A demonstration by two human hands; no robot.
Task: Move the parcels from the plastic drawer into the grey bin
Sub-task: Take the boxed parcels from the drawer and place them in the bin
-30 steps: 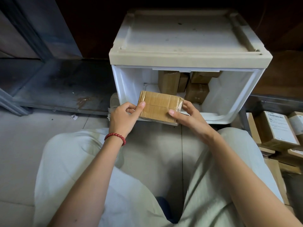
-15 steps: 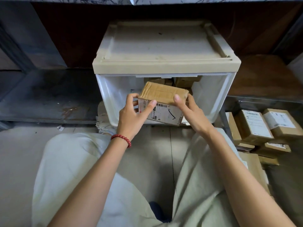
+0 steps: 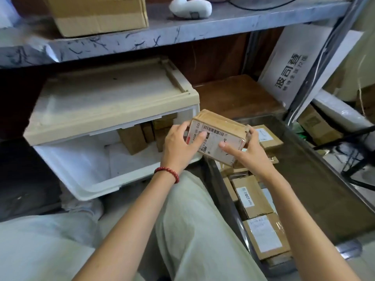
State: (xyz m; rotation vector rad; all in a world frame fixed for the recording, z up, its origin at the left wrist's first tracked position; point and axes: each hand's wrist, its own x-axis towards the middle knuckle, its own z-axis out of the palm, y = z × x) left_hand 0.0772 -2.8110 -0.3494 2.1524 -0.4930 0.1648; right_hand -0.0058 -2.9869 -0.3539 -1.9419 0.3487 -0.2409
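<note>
A taped cardboard parcel (image 3: 220, 136) is gripped at its two ends by the left hand (image 3: 179, 148) and the right hand (image 3: 246, 157), with the fingers curled round its edges and the label side turned up. It is held in the air just past the right corner of the plastic drawer (image 3: 85, 179), over the left edge of the grey bin (image 3: 316, 179), and is not yet set down. Several labelled parcels (image 3: 251, 197) are already laid in the bin. A few brown parcels (image 3: 133, 141) are seen at the back of the drawer, so the task is judged partly done.
</note>
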